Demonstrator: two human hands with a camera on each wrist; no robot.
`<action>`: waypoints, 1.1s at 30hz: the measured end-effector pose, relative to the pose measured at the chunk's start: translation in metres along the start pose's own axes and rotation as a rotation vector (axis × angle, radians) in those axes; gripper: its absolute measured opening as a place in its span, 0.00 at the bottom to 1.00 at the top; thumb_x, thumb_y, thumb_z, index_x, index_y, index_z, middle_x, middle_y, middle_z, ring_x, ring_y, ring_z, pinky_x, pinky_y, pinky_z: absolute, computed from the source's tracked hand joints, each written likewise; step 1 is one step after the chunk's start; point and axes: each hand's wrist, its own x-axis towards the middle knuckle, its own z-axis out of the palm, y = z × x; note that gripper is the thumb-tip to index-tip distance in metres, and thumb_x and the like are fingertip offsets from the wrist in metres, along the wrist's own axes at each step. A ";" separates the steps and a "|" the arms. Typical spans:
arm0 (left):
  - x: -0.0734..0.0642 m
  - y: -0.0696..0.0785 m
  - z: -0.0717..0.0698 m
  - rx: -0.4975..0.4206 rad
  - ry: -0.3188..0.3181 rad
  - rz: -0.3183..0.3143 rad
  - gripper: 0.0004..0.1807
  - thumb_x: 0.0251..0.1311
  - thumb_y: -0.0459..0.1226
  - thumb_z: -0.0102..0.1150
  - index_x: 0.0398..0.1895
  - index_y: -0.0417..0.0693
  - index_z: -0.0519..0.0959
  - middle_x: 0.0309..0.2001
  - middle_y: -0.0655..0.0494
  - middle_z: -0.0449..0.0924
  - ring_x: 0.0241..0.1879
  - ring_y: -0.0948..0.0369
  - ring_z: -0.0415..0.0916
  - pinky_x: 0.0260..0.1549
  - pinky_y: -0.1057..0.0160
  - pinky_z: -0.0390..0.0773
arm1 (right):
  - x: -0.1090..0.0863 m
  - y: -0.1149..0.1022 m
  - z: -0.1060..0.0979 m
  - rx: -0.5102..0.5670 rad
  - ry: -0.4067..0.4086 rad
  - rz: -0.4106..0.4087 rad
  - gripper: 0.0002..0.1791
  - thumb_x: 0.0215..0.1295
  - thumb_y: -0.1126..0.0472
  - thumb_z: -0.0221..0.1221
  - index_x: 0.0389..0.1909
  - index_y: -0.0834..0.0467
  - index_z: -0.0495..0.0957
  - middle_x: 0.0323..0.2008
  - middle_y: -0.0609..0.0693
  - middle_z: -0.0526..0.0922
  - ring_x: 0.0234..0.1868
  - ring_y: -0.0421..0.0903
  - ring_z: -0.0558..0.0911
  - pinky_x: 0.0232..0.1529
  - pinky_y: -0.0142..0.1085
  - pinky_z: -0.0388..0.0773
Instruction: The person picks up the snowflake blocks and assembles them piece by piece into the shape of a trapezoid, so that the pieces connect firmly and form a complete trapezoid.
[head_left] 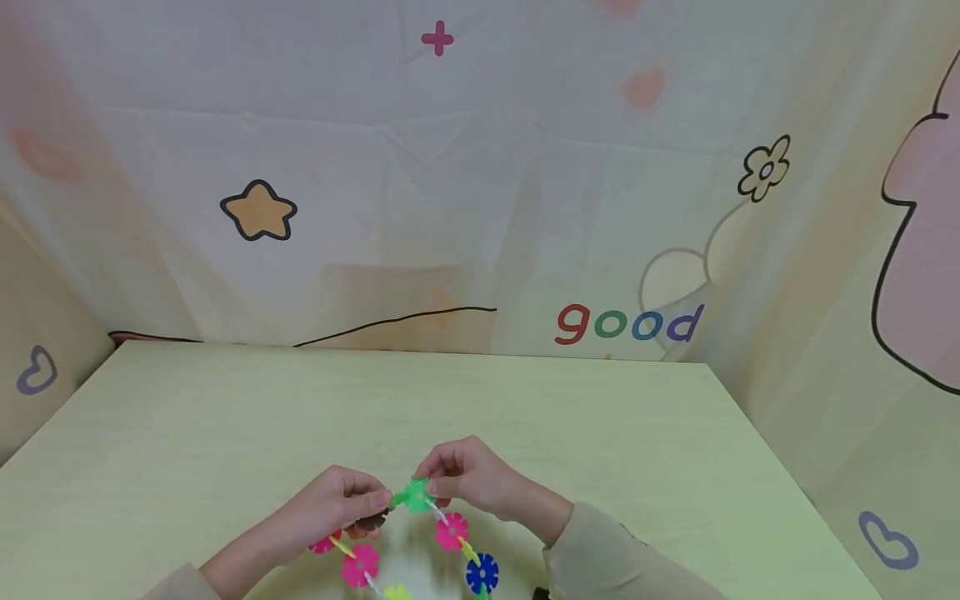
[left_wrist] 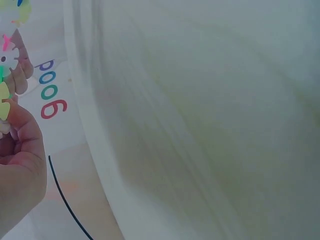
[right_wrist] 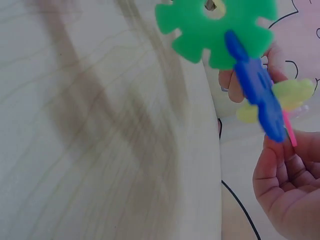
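A chain of notched plastic snowflake discs hangs between the hands in the head view. My left hand (head_left: 330,508) pinches a dark brown disc (head_left: 372,521) between thumb and fingers. Beside it, my right hand (head_left: 476,475) pinches a bright green disc (head_left: 419,496), which joins the brown one through another green disc seen edge-on. From the right hand the chain runs down through a pink disc (head_left: 452,532) and a blue disc (head_left: 482,573). Below the left hand hang another pink disc (head_left: 361,566) and a yellow disc (head_left: 397,592). A large green disc (right_wrist: 217,30) looms close in the right wrist view.
The hands are over the near part of a pale wooden table (head_left: 375,400). A printed curtain (head_left: 360,167) rises behind the table's far edge and along both sides. A small black object (head_left: 541,593) shows at the bottom edge by the right sleeve (head_left: 615,554); its kind is unclear.
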 end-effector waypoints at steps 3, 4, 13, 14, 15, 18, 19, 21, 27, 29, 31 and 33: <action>-0.001 0.001 0.001 0.002 0.002 -0.012 0.24 0.57 0.47 0.52 0.34 0.28 0.74 0.19 0.56 0.71 0.21 0.64 0.67 0.24 0.68 0.71 | 0.000 0.001 0.000 0.012 -0.012 -0.013 0.08 0.56 0.74 0.53 0.36 0.73 0.75 0.28 0.65 0.78 0.23 0.41 0.74 0.33 0.38 0.78; -0.001 0.002 0.001 0.001 0.001 -0.015 0.24 0.57 0.47 0.53 0.34 0.28 0.75 0.19 0.56 0.71 0.21 0.64 0.67 0.24 0.68 0.71 | 0.000 0.002 0.000 0.012 -0.019 -0.024 0.08 0.56 0.74 0.52 0.37 0.73 0.75 0.29 0.66 0.78 0.23 0.40 0.74 0.33 0.39 0.78; -0.001 0.002 0.003 0.004 -0.032 -0.002 0.22 0.56 0.45 0.54 0.34 0.29 0.75 0.20 0.56 0.73 0.21 0.64 0.67 0.23 0.68 0.71 | 0.000 0.005 -0.004 0.038 -0.083 -0.028 0.08 0.56 0.74 0.52 0.36 0.74 0.74 0.24 0.53 0.79 0.22 0.39 0.73 0.30 0.35 0.76; -0.001 0.001 0.003 0.006 -0.037 0.001 0.22 0.56 0.45 0.54 0.34 0.29 0.76 0.20 0.56 0.73 0.21 0.64 0.67 0.23 0.68 0.71 | 0.000 0.005 -0.003 0.037 -0.086 -0.021 0.08 0.56 0.74 0.52 0.35 0.74 0.75 0.24 0.50 0.79 0.21 0.39 0.73 0.29 0.34 0.75; -0.001 0.001 0.004 0.011 -0.040 0.004 0.22 0.56 0.45 0.54 0.33 0.30 0.76 0.20 0.56 0.74 0.21 0.64 0.67 0.23 0.68 0.71 | -0.001 0.005 -0.003 0.034 -0.087 -0.015 0.07 0.56 0.74 0.52 0.35 0.74 0.75 0.24 0.49 0.78 0.21 0.39 0.73 0.29 0.34 0.75; -0.001 -0.001 0.004 0.014 -0.043 0.000 0.22 0.56 0.46 0.54 0.33 0.30 0.76 0.21 0.56 0.74 0.21 0.64 0.67 0.23 0.68 0.71 | -0.002 0.005 -0.002 0.024 -0.085 -0.015 0.07 0.56 0.75 0.52 0.35 0.74 0.75 0.23 0.52 0.79 0.20 0.38 0.72 0.28 0.34 0.75; -0.001 -0.001 0.004 0.011 -0.042 -0.002 0.22 0.56 0.46 0.53 0.33 0.30 0.76 0.21 0.56 0.74 0.21 0.64 0.67 0.23 0.67 0.71 | -0.002 0.005 -0.002 0.021 -0.082 -0.018 0.07 0.56 0.75 0.52 0.35 0.74 0.75 0.23 0.55 0.78 0.20 0.38 0.72 0.28 0.34 0.75; -0.001 -0.001 0.004 0.009 -0.040 -0.007 0.23 0.56 0.46 0.53 0.34 0.30 0.76 0.20 0.56 0.74 0.21 0.64 0.67 0.24 0.67 0.71 | -0.002 0.005 -0.001 0.020 -0.078 -0.026 0.07 0.56 0.75 0.51 0.35 0.75 0.74 0.24 0.61 0.77 0.20 0.38 0.72 0.28 0.34 0.75; -0.001 -0.001 0.004 0.009 -0.039 -0.010 0.23 0.57 0.46 0.53 0.34 0.30 0.76 0.21 0.57 0.74 0.22 0.65 0.68 0.25 0.67 0.72 | -0.003 0.004 0.002 0.051 -0.071 -0.037 0.07 0.56 0.76 0.51 0.35 0.76 0.73 0.23 0.60 0.77 0.20 0.38 0.71 0.26 0.30 0.74; -0.001 -0.001 0.003 0.010 -0.038 -0.016 0.22 0.57 0.46 0.53 0.34 0.30 0.76 0.21 0.56 0.74 0.22 0.65 0.68 0.25 0.67 0.72 | -0.003 0.005 0.003 0.075 -0.077 -0.035 0.08 0.56 0.76 0.51 0.35 0.77 0.72 0.22 0.54 0.76 0.20 0.37 0.71 0.25 0.28 0.73; -0.002 -0.001 0.003 0.012 -0.044 -0.023 0.22 0.57 0.45 0.53 0.35 0.30 0.76 0.21 0.56 0.75 0.22 0.65 0.69 0.24 0.68 0.72 | -0.003 0.006 0.004 0.095 -0.094 -0.035 0.08 0.56 0.75 0.51 0.35 0.77 0.72 0.22 0.49 0.76 0.20 0.36 0.71 0.25 0.27 0.72; -0.002 -0.002 0.003 0.012 -0.051 -0.033 0.22 0.57 0.46 0.53 0.35 0.31 0.76 0.22 0.56 0.75 0.22 0.65 0.69 0.24 0.68 0.72 | -0.002 0.007 0.005 0.104 -0.110 -0.040 0.08 0.56 0.75 0.50 0.35 0.78 0.72 0.22 0.46 0.75 0.19 0.36 0.71 0.25 0.26 0.71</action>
